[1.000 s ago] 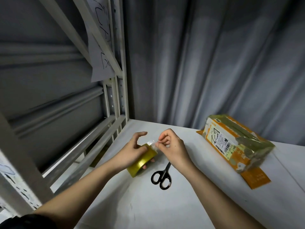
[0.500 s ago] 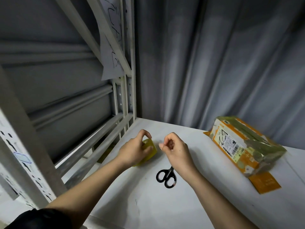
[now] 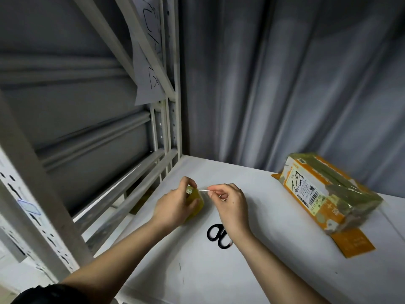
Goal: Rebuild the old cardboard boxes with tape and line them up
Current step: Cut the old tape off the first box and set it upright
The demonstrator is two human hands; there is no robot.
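At the left stands one pale metal rack with one handwritten sheet of paper hanging from it, against the counter's left edge. On the white counter, near its back left corner, the left hand wraps its grip round one yellowish roll of clear tape. Just to its right, the right hand pinches the pulled-out tape end in a narrow grip. One pair of black-handled scissors lies beneath that wrist. One orange, taped-over cardboard box lies by the counter's back right edge, well apart from both hands.
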